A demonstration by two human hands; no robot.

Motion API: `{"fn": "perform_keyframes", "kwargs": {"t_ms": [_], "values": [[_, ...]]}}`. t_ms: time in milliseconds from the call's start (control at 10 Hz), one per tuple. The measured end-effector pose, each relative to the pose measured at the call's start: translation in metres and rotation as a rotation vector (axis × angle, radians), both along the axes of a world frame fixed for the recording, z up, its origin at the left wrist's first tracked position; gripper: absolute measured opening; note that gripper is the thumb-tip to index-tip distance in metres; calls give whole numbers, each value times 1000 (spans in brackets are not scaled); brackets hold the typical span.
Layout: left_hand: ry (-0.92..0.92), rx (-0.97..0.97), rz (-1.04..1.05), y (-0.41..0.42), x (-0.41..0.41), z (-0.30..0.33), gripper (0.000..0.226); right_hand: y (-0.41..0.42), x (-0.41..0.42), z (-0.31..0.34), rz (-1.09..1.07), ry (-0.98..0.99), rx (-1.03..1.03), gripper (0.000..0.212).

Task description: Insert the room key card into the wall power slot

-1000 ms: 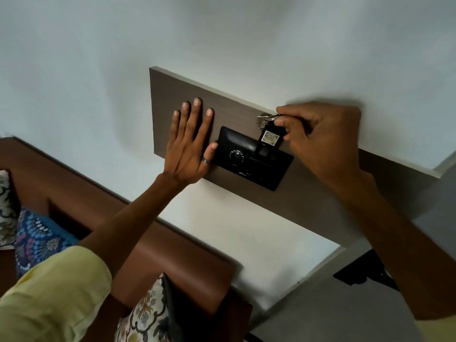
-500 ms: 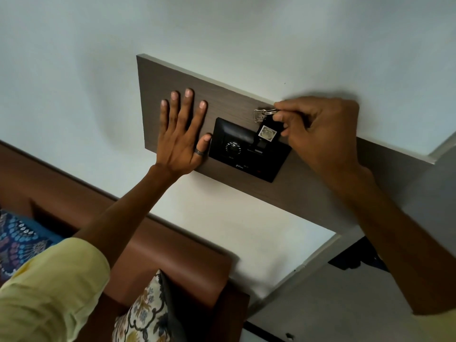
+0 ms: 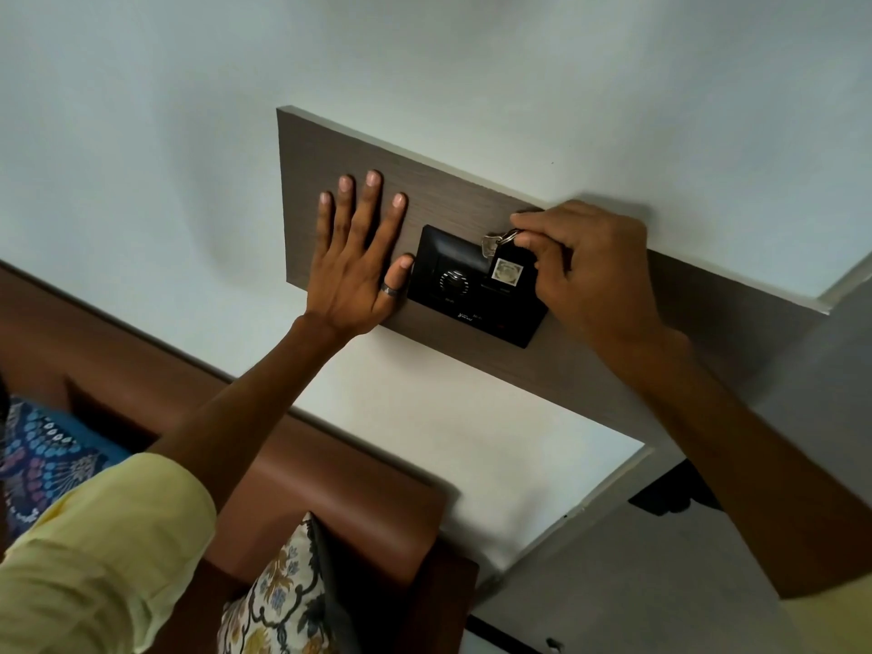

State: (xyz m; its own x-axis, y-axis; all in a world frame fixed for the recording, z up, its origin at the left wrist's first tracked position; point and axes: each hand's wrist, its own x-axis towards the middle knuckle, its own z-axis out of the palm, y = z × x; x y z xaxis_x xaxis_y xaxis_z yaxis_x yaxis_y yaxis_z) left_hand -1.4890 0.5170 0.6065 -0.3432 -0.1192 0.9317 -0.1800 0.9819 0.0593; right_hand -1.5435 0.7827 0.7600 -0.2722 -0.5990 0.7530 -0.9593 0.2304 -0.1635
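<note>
Left hand [image 3: 351,264] lies flat on the brown wood panel [image 3: 613,370], near the panel's left edge, fingers spread wide and pointing up, holding nothing. A ring [image 3: 390,289] sits on the thumb, and the thumb tip touches the left edge of the black switch plate [image 3: 472,287]. The plate is mounted in the middle stretch of the panel, nearer its top edge than its bottom edge; it has a round dial [image 3: 454,280] on its left half.

Right hand [image 3: 587,269] is curled closed over the upper right corner of the plate, fingertips pinching the top of the black key card [image 3: 512,269]. The card has a pale square sticker [image 3: 504,270] on its face and stands upright against the right half of the plate, lower end at the slot area. How far it is seated in the slot can't be told, since black on black hides the edge. A metal key [image 3: 490,244] on a ring [image 3: 508,237] sticks out left from the card's top, just above the plate's top edge.

Yellow sleeve [image 3: 94,559] on the left arm. Below the panel: brown headboard [image 3: 330,488], patterned cushions [image 3: 278,601].
</note>
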Motion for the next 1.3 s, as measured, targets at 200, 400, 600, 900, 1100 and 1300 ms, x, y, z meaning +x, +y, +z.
{"fn": "perform_keyframes", "kwargs": {"t_ms": [200,400,600,900,1100,1300], "values": [[-18,3,17,0,1,-1,67,-6,5,10,-67,-51,-17,10],[-29,1,15,0,-2,-3,66,-9,8,5,-93,-81,-36,15],[-35,2,14,1,-2,-3,66,-11,7,1,-117,-74,-48,17],[-32,14,32,1,-6,-6,65,-12,9,-10,-149,-127,-132,16],[-138,78,-4,10,6,5,68,-7,12,-20,-141,-141,-154,15],[-124,97,3,40,36,30,69,8,20,-22,-124,4,-42,26]]}}
